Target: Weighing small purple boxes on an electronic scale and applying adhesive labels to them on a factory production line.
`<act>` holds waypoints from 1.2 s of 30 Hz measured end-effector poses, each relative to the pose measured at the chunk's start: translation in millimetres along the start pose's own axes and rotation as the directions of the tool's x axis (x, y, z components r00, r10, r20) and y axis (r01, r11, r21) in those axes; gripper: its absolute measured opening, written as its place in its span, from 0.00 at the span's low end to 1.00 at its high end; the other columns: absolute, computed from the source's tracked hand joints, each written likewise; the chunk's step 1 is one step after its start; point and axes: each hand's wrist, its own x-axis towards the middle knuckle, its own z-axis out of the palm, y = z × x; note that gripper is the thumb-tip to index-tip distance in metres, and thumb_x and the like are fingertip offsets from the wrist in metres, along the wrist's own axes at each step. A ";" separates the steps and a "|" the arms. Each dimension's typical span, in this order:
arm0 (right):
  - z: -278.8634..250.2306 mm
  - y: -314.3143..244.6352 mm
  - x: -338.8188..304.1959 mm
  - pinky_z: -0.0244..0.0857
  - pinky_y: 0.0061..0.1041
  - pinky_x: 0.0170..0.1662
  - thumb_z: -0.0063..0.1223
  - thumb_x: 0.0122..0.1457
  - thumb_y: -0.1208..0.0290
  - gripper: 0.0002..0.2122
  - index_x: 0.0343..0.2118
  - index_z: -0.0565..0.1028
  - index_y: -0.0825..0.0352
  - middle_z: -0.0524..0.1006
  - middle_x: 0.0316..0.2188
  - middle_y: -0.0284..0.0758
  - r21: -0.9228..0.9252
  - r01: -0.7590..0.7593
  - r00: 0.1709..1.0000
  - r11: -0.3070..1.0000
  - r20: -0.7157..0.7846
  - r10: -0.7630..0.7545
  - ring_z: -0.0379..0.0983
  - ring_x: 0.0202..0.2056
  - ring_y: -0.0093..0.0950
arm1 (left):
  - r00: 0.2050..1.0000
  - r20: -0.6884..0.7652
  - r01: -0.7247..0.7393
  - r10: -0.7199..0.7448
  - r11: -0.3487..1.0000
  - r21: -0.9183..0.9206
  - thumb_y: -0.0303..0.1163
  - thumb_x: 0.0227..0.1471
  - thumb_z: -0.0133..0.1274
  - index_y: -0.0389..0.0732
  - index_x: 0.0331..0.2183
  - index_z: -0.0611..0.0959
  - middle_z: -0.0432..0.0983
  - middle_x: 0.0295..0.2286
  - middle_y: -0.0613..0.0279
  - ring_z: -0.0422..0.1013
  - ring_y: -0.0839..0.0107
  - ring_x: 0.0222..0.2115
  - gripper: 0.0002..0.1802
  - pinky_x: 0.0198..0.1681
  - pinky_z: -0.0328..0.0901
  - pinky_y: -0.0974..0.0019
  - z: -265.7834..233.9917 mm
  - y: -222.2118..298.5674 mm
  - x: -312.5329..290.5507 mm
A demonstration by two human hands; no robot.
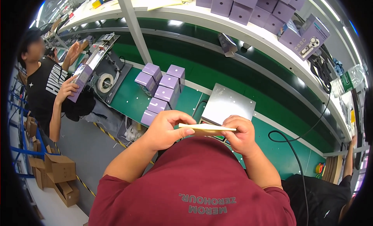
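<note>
Both hands are raised close to my body, holding a thin, pale-yellow flat paper-like piece (pixel 206 127) that I see nearly edge-on. My left hand (pixel 168 128) is closed on its left end, with the thumb along the near side. At the right end, my right hand (pixel 240 134) pinches it between thumb and fingers. Whether it is one sheet or a thin stack I cannot tell. Just beyond my hands lies a bench scale with a square silver plate (pixel 229 103); its front is partly hidden by my hands and the piece.
Several purple boxes (pixel 167 93) stand left of the scale on the green bench (pixel 128 105). More purple boxes (pixel 241 12) and yellow sheets (pixel 171 1) fill the white shelf above. A black cable (pixel 289 140) runs at right. A co-worker (pixel 46 78) at left holds a purple box (pixel 81 80) beside a machine.
</note>
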 end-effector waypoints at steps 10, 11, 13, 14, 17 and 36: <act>14.7 -25.0 30.6 0.70 0.31 0.32 0.70 0.49 0.81 0.08 0.32 0.81 0.65 0.82 0.28 0.36 -0.300 0.278 0.944 0.913 0.260 -0.202 0.77 0.28 0.34 | 0.937 0.297 -0.348 0.183 0.560 0.752 0.31 0.54 0.65 0.38 0.40 0.89 0.85 0.32 0.52 0.80 0.58 0.34 0.11 0.39 0.73 0.61 5.8 31.0 7.0; 16.7 -26.9 32.5 0.70 0.31 0.33 0.70 0.49 0.80 0.08 0.32 0.81 0.65 0.82 0.28 0.36 -0.298 0.246 0.951 0.922 0.257 -0.171 0.78 0.28 0.35 | 0.936 0.328 -0.340 0.131 0.589 0.734 0.31 0.54 0.65 0.38 0.39 0.89 0.85 0.32 0.52 0.80 0.57 0.34 0.11 0.38 0.73 0.60 5.6 30.9 9.7; 17.3 -27.5 35.7 0.71 0.31 0.33 0.70 0.50 0.79 0.08 0.33 0.81 0.65 0.82 0.28 0.37 -0.294 0.217 0.956 0.931 0.256 -0.143 0.78 0.28 0.35 | 0.930 0.358 -0.330 0.082 0.614 0.717 0.31 0.54 0.65 0.39 0.39 0.90 0.85 0.32 0.52 0.80 0.56 0.33 0.10 0.38 0.73 0.59 4.0 32.5 10.6; 15.3 -27.9 34.9 0.71 0.31 0.33 0.69 0.50 0.79 0.08 0.33 0.81 0.65 0.82 0.28 0.37 -0.249 0.188 0.963 0.950 0.239 -0.127 0.78 0.29 0.35 | 0.940 0.327 -0.312 0.099 0.638 0.704 0.31 0.54 0.65 0.39 0.38 0.90 0.85 0.31 0.53 0.80 0.56 0.33 0.09 0.37 0.73 0.59 4.4 33.1 8.6; 12.9 -28.0 33.3 0.72 0.31 0.34 0.68 0.52 0.79 0.06 0.33 0.81 0.66 0.82 0.27 0.37 -0.157 0.124 0.974 0.980 0.207 -0.090 0.79 0.29 0.35 | 0.956 0.263 -0.276 0.127 0.686 0.673 0.32 0.54 0.65 0.40 0.36 0.90 0.85 0.30 0.53 0.80 0.56 0.31 0.08 0.36 0.73 0.58 5.8 34.3 4.8; 7.2 -16.6 35.1 0.71 0.31 0.32 0.61 0.58 0.77 0.02 0.30 0.82 0.68 0.81 0.24 0.39 -0.077 0.010 0.987 0.997 0.162 0.003 0.77 0.26 0.37 | 0.989 0.145 -0.105 -0.002 0.680 0.725 0.33 0.54 0.66 0.38 0.33 0.90 0.83 0.26 0.53 0.78 0.58 0.27 0.08 0.32 0.70 0.60 5.4 38.8 7.8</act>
